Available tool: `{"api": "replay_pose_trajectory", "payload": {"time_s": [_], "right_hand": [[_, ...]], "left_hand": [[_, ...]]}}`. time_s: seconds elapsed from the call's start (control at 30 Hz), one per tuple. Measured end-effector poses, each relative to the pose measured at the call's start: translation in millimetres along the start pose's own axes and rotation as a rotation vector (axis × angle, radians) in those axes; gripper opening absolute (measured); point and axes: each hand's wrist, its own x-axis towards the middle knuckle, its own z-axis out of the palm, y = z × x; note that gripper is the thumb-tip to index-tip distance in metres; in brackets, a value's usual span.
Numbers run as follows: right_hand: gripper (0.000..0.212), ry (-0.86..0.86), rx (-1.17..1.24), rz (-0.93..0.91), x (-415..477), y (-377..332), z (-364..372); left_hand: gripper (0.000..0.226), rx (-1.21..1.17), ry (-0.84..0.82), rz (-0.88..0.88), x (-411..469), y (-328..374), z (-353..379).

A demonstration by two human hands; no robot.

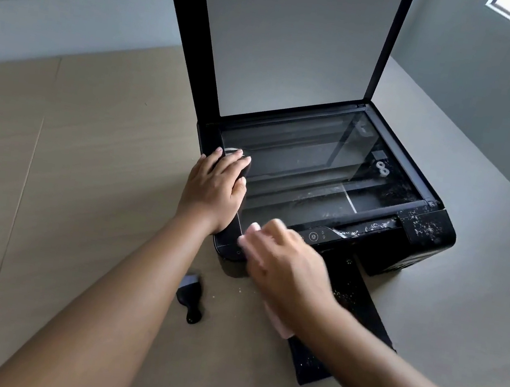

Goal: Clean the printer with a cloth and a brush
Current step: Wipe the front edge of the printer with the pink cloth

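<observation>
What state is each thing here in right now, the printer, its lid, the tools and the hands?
Scanner lid: raised, upright.
Scanner glass: uncovered, smeared near the front.
Printer: white specks on its front right top.
Output tray: extended onto the table, speckled.
Brush: lying on the table, untouched.
Cloth: pink, under the right hand.
Left hand: resting on the printer's left edge.
Right hand: blurred, on the cloth.

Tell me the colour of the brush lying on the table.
Black; the brush shows clearly in the head view, near the printer.

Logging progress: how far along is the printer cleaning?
Done: lid up; left part of the glass looks clear. In hand: right hand wipes the front edge with a cloth; left hand steadies the printer. Left: white specks on right front corner; brush unused on the table.
</observation>
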Motion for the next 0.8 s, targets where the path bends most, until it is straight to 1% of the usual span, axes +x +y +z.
{"api": "replay_pose_trajectory", "payload": {"time_s": [0.07,0.13,0.17,0.27,0.37,0.43,0.5,0.6,0.63,0.73,0.8], "right_hand": [[0.020,0.002,-0.018,-0.073,-1,-17,10],[0.029,0.008,-0.009,-0.067,-3,-15,10],[0.030,0.010,0.006,-0.051,-6,-8,7],[0.020,0.044,0.022,0.034,-20,26,-7],[0.018,0.107,0.013,0.204,-33,65,-17],[0.014,0.146,0.000,0.281,-37,78,-20],[0.014,0.159,0.000,0.274,-35,74,-19],[0.023,0.116,0.004,0.216,-33,68,-17],[0.022,0.116,0.005,0.223,-34,73,-18],[0.016,0.138,0.056,0.377,-42,97,-25],[0.017,0.139,0.059,0.388,-41,105,-26]], "left_hand": [[0.044,0.001,0.007,0.006,-1,-1,0],[0.044,0.003,0.012,0.013,-1,-1,1],[0.044,0.001,0.012,0.014,-1,-1,1],[0.044,-0.006,0.010,0.016,0,-2,1],[0.044,-0.008,0.008,0.015,0,-3,1],[0.043,-0.007,0.011,0.015,0,-3,2],[0.043,-0.008,0.010,0.014,0,-5,1],[0.044,0.013,-0.013,0.017,1,-4,0],[0.044,0.019,-0.020,0.017,1,-4,0],[0.045,0.044,-0.034,0.028,-1,-2,-1],[0.044,0.059,-0.041,0.034,-1,-1,-2]]}}
